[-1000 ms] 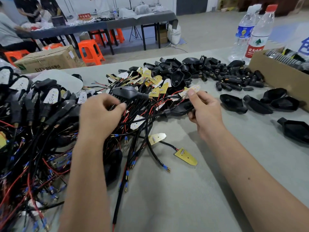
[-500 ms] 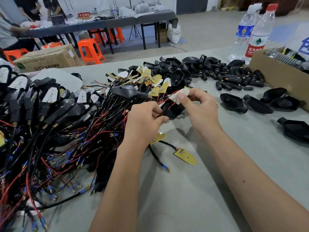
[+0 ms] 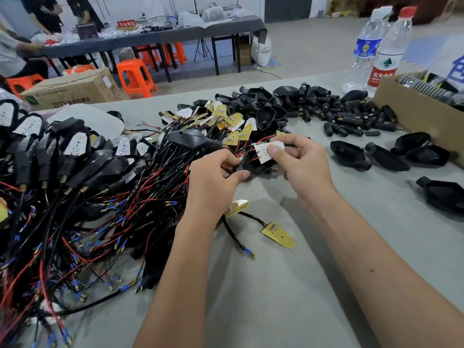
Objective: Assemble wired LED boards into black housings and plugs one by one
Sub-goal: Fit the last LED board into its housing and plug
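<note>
Both hands (image 3: 261,169) now meet over housing (image 3: 253,165).

Open surface (image 3: 288,310) along the near edge between the forearms and out to the near right, left side blocked by the wire tangle (image 3: 75,222), far edge by the plug pile (image 3: 339,114), bottles (image 3: 376,51), cardboard box (image 3: 411,114), loose housings (image 3: 391,154) far right.

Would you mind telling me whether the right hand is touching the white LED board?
Touching. The head view shows the right hand pinching the white LED board, thumb pressed on its face above the black housing.
</note>
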`<act>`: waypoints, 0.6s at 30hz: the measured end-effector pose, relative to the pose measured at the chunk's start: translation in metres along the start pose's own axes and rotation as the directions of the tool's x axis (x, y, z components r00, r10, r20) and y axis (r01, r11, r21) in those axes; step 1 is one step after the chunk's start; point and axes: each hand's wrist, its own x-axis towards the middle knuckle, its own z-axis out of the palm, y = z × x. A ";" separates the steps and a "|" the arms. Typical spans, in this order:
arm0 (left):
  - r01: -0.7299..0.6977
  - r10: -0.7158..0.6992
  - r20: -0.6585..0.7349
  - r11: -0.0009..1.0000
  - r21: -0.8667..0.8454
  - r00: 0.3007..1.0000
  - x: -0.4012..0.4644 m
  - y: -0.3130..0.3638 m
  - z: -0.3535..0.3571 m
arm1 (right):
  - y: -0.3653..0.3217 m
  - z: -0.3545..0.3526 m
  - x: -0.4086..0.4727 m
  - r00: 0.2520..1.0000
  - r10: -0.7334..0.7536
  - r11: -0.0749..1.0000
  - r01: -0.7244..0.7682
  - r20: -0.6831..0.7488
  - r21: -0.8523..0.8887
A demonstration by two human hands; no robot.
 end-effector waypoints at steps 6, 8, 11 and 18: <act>-0.023 0.023 -0.019 1.000 0.002 1.000 -0.002 0.000 0.003 | -0.002 0.005 -0.003 0.999 -0.023 0.997 0.027 0.047 -0.073; -0.020 0.020 0.000 1.000 0.021 1.000 -0.002 0.000 0.002 | -0.002 0.006 -0.004 0.999 -0.017 0.995 0.020 0.034 -0.093; 0.015 -0.015 0.053 1.000 0.008 0.998 0.000 -0.003 -0.005 | -0.002 0.005 -0.003 1.000 -0.019 0.992 0.020 0.008 -0.122; 0.053 -0.053 0.046 0.999 -0.001 0.998 0.001 -0.004 -0.015 | -0.003 0.006 -0.005 0.996 -0.083 0.990 0.079 -0.027 -0.118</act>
